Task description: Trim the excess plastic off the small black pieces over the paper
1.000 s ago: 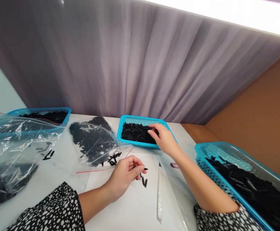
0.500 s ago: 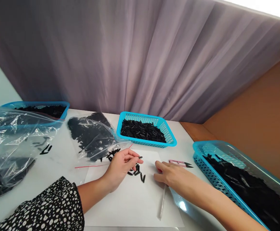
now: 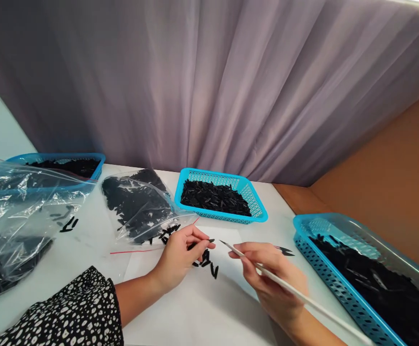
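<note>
My left hand point(image 3: 178, 258) rests on a white sheet point(image 3: 202, 307) with its fingers pinched on a small black piece point(image 3: 201, 243). A few loose black pieces point(image 3: 207, 262) lie just beside its fingertips. My right hand point(image 3: 272, 278) grips a long white stick tool point(image 3: 303, 298) like a pen, with the pointed tip aimed at the piece in my left fingers. Small black-tipped snips point(image 3: 285, 250) lie behind my right hand.
A blue basket point(image 3: 256, 207) of black pieces stands behind the sheet. A larger blue basket point(image 3: 342, 293) of them sits at right, another point(image 3: 56, 158) at far left. Two clear bags point(image 3: 139, 206) point(image 3: 11, 221) with black pieces lie at left. Grey curtain behind.
My right hand came back from the middle basket, reached the white stick on the sheet, and now holds it lifted, tip toward my left fingers. My left hand has barely moved.
</note>
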Tool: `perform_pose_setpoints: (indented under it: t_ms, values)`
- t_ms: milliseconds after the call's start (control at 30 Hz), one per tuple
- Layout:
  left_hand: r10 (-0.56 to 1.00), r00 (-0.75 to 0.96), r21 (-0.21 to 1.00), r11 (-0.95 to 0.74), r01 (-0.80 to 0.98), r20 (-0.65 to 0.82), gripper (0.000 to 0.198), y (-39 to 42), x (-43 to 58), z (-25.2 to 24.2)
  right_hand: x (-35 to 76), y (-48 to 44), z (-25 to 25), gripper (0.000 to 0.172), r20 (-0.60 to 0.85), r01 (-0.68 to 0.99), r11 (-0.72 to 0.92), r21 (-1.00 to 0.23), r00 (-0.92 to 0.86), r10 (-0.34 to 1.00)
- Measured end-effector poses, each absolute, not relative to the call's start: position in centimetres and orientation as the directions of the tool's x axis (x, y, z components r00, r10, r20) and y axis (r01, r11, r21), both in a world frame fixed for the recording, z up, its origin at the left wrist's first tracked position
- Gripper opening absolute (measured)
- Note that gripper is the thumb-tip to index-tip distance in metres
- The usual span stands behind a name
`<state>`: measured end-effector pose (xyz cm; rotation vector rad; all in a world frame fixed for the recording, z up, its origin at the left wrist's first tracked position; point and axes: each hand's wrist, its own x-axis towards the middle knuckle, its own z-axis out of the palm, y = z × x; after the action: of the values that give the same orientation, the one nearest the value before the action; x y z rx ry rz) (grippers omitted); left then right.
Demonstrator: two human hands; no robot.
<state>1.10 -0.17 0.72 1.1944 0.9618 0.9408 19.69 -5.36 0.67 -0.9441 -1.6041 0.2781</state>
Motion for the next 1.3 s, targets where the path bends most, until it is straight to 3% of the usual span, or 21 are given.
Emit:
perform_pose_setpoints:
  t_ms: [167,367,600,733,933,1300]
  values:
    - [0.950,0.306,0.993,0.095,-0.070,-0.069,0.022,-0.1,1.1,0.4,18.7,-3.8,0.5,0.028,0.697,0.416,0.663,-0.623,-0.089,0.711]
    - [0.958,0.285,0.998,0.042,-0.036,-0.030,0.014,0.1,1.1,-0.3,19.2,-3.4,-0.3,0.022,0.724,0.456,0.648,-0.610,-0.011,0.690]
    - [0.958,0.285,1.000,-0.022,0.019,0.016,0.012,0.0,1.1,-0.2,18.9,-3.6,0.3,0.021,0.781,0.553,0.747,-0.368,-0.252,0.571]
    - [0.955,0.294,0.999,-0.040,0.017,0.033,0.011,-0.1,1.1,-0.2,18.8,-3.6,0.3,0.023,0.756,0.594,0.738,-0.322,-0.308,0.578]
    - [0.954,0.298,0.999,-0.043,0.031,0.032,0.011,-0.2,1.0,-0.1,18.9,-3.4,-0.2,0.020,0.761,0.587,0.751,-0.302,-0.326,0.561]
    - [0.950,0.308,0.998,-0.056,0.033,0.044,0.009,0.0,1.0,-0.4,19.1,-3.4,-1.0,0.015,0.742,0.571,0.724,-0.386,-0.274,0.612]
